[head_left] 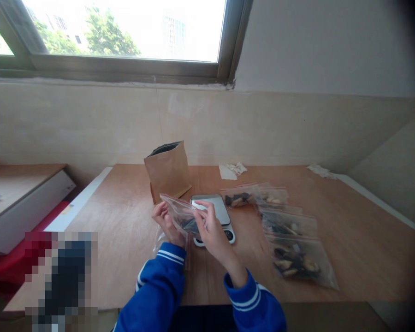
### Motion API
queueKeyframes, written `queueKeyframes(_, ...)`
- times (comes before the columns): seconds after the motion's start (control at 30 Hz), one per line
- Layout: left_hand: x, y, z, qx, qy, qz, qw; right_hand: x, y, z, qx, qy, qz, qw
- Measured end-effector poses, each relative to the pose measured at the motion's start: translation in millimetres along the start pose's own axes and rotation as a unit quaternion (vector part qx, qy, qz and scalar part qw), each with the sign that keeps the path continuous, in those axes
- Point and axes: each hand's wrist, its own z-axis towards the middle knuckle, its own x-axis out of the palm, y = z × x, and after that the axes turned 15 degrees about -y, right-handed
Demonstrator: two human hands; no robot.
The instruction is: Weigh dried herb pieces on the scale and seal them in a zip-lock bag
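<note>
Between my two hands is a clear zip bag (180, 213) with a red seal line and some dark dried pieces inside. My left hand (168, 224) supports it from the left, fingers curled behind the plastic. Along the bag's right side, my right hand (210, 230) pinches the edge with thumb and fingers. A white kitchen scale (216, 208) with a flat metal plate lies just beyond my hands, its front partly covered by them. Another clear plastic bag (159, 240) rests on the table under my left wrist.
An open brown paper bag (168, 173) stands behind the scale to the left. Several filled zip bags (297, 263) of dried dark and pale pieces lie on the right of the wooden table (352, 240). Crumpled white paper (237, 168) sits near the wall, below the window.
</note>
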Motion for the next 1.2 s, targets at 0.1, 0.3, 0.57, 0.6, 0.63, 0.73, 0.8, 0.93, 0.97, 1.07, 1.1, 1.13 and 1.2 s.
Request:
queueKeyframes(0.1,-0.6,-7.7,4.1,-0.025,-0.003,0.006,1.000,-25.9,-2.0,-3.6,0.033,-0.001,0.008,0.999)
queueKeyframes(0.3,-7.2,-28.9,0.9,-0.112,0.214,0.024,0.970,-72.1,-2.0,-5.0,0.049,-0.069,-0.058,0.995)
queueKeyframes(0.57,-13.9,-45.7,-19.8,-0.150,0.324,0.026,0.934,-96.2,16.8,1.6,0.003,-0.204,-0.117,0.972)
queueKeyframes(0.6,-14.8,-45.0,-22.4,-0.151,0.338,0.029,0.928,-96.1,20.0,2.4,-0.010,-0.163,-0.134,0.977)
queueKeyframes(0.63,-15.8,-44.0,-24.6,-0.153,0.350,0.032,0.924,-96.1,22.8,3.2,-0.025,-0.122,-0.150,0.981)
queueKeyframes(0.73,-19.6,-40.7,-27.4,-0.153,0.333,0.037,0.930,-100.1,24.4,5.4,-0.056,-0.092,-0.162,0.981)
queueKeyframes(0.8,-22.8,-39.2,-26.3,-0.148,0.288,0.036,0.946,-105.9,17.4,5.1,-0.054,-0.127,-0.154,0.978)
queueKeyframes(0.93,-29.9,-34.6,-23.0,-0.129,0.247,0.044,0.959,-115.5,-12.7,-4.1,0.009,-0.113,-0.150,0.982)
queueKeyframes(0.97,-31.4,-32.8,-23.0,-0.129,0.248,0.046,0.959,-116.3,-21.3,-8.1,0.027,-0.109,-0.146,0.983)
queueKeyframes(1.07,-34.9,-26.5,-25.2,-0.144,0.253,0.050,0.955,-115.6,-42.2,-22.6,0.062,-0.107,-0.134,0.983)
queueKeyframes(1.1,-35.6,-24.4,-26.3,-0.150,0.252,0.052,0.955,-114.8,-46.9,-27.4,0.070,-0.108,-0.129,0.983)
queueKeyframes(1.13,-36.1,-22.6,-27.3,-0.154,0.245,0.054,0.956,-113.7,-50.5,-31.9,0.078,-0.113,-0.123,0.983)
queueKeyframes(1.2,-36.7,-20.0,-28.8,-0.160,0.231,0.061,0.958,-110.9,-55.2,-39.6,0.101,-0.135,-0.100,0.981)
